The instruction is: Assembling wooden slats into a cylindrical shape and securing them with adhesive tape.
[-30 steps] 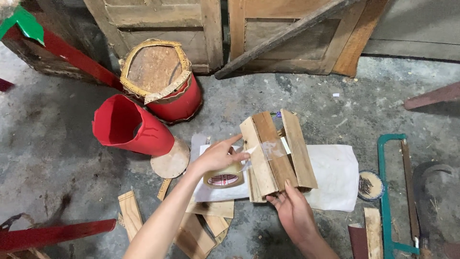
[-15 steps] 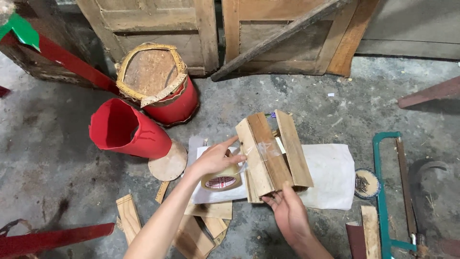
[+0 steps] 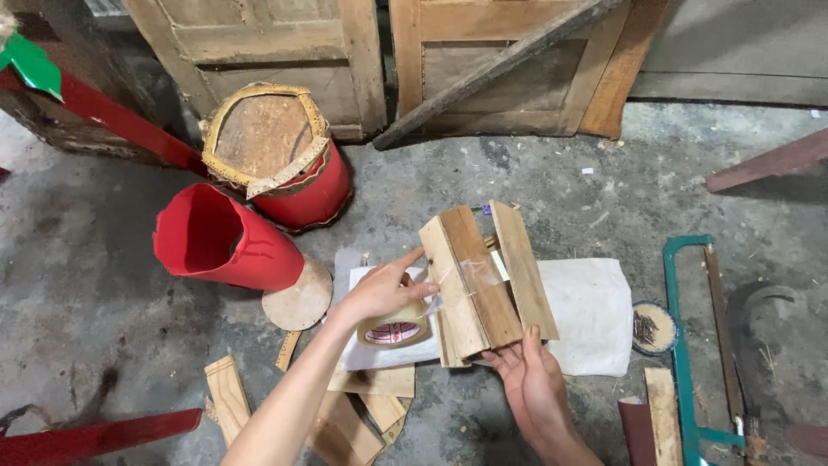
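A bundle of flat wooden slats (image 3: 487,276) is held above a white sheet (image 3: 586,312) on the concrete floor. My right hand (image 3: 528,380) supports the bundle from below, fingers on its lower edge. My left hand (image 3: 385,289) grips a roll of clear tape (image 3: 394,330), its thumb and forefinger near the left side of the slats. A strip of tape (image 3: 457,280) stretches from the roll across the wood.
A red cylinder (image 3: 226,242) lies on its side at left beside an upright red drum with a wooden top (image 3: 280,151). Wood offcuts (image 3: 354,406) lie in front. A green-framed saw (image 3: 690,345) and a small dish of nails (image 3: 654,328) are at right. Old wooden doors (image 3: 379,52) stand behind.
The hands and bundle keep their pose; my left hand has shifted the tape roll slightly along the slats' left side. The camera view moved a little.
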